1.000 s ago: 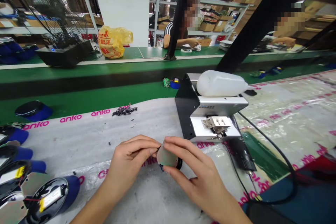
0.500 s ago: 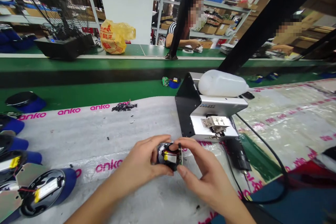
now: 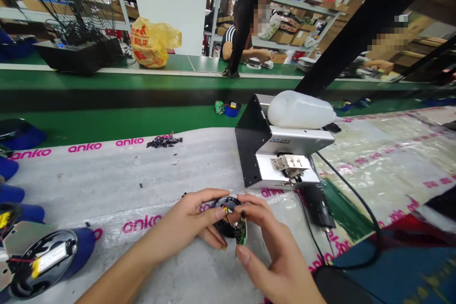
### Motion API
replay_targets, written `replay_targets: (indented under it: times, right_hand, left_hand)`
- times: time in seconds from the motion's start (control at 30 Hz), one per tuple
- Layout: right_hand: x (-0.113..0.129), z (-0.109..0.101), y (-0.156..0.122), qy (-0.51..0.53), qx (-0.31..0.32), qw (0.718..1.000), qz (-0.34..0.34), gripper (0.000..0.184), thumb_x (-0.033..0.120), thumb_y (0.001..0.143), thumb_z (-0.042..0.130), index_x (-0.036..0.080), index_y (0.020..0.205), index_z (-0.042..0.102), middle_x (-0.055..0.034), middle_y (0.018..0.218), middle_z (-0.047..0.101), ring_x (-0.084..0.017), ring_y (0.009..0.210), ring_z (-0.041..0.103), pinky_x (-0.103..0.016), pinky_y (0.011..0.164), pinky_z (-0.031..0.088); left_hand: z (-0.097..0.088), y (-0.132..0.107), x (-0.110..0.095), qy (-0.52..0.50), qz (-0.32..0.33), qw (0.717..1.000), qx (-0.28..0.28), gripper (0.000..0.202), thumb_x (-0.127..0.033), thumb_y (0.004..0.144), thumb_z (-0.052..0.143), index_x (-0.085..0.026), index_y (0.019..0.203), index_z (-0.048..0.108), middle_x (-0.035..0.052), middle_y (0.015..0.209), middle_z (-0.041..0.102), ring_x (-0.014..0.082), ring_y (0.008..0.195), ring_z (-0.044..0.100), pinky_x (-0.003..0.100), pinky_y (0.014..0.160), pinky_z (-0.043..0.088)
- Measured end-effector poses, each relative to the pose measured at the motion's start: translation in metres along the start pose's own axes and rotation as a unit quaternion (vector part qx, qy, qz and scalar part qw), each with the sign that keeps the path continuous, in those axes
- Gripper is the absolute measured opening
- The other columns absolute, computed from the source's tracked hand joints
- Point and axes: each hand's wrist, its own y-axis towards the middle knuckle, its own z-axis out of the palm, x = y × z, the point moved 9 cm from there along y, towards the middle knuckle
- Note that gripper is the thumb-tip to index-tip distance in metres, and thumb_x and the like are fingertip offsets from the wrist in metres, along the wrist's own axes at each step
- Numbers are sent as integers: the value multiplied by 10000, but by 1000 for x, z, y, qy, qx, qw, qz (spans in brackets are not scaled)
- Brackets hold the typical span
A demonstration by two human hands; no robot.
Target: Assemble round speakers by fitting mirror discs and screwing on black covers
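My left hand is closed around a round black housing, with the thumb across its open top. A bit of yellow and thin wires show inside; the rest is hidden by the fingers. A small green circuit board stands on edge at the housing's right side. My right hand has its fingers curled against the board, with the thumb by its lower end. At lower left lies a blue housing, open side up, with a white battery taped in yellow and a flat metal-coloured plate beside it.
A silver-and-black machine with a white plastic bottle on top stands beyond my hands. Near it lies a black electric screwdriver with a cable. Small black screws are piled on the wrap. Across the conveyor a person sits.
The circuit board has tilted and swung down at the housing's right side. My left thumb has moved over the housing's opening, covering most of the battery. The view has shifted slightly.
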Motion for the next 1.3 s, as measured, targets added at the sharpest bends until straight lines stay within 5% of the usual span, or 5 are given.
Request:
replay_targets:
  times: [0.2, 0.5, 0.87, 1.13, 1.3]
  right_hand:
    - [18, 0, -10, -116, -40, 991, -48, 454, 150, 881, 555, 246, 1320, 491, -108, 1301, 570, -258, 1329, 474, -397, 1058, 491]
    - [33, 1, -6, -179, -15, 979, -92, 453, 137, 886, 543, 205, 1329, 482, -96, 1208, 615, -230, 1254, 487, -318, 1005, 533]
    - [31, 9, 15, -260, 95, 956, -92, 452, 149, 987, 466, 205, 1433, 416, -152, 1304, 532, -251, 1206, 556, -390, 956, 576]
    - [31, 11, 20, -250, 127, 953, -118, 266, 116, 978, 514, 218, 1218, 564, -109, 1250, 576, -244, 1161, 535, -401, 925, 564]
    - [38, 7, 24, -252, 107, 953, -131, 229, 125, 978, 519, 202, 1170, 618, -127, 1222, 578, -253, 1103, 551, -390, 851, 572]
  left_hand:
    - [-4, 6, 1, 63, -8, 993, -104, 371, -343, 869, 665, -173, 1195, 616, 11, 686, 733, 124, 447, 667, 201, 468, 544]
    - [1, 6, -6, 110, 13, 982, -152, 276, -276, 858, 630, -166, 1111, 624, -58, 479, 599, 107, 364, 565, 169, 374, 471]
    - [7, 2, -8, 80, 97, 985, -119, 249, -309, 853, 646, -184, 1068, 659, -70, 468, 562, 110, 372, 548, 174, 376, 443]
    - [1, -3, 3, -68, -7, 998, -17, 485, -201, 883, 614, -103, 1357, 584, 69, 723, 770, 191, 672, 767, 287, 688, 615]
    - [-2, -2, 3, -66, 1, 997, -33, 463, -273, 919, 618, -119, 1356, 608, 68, 741, 784, 186, 643, 768, 276, 655, 619]
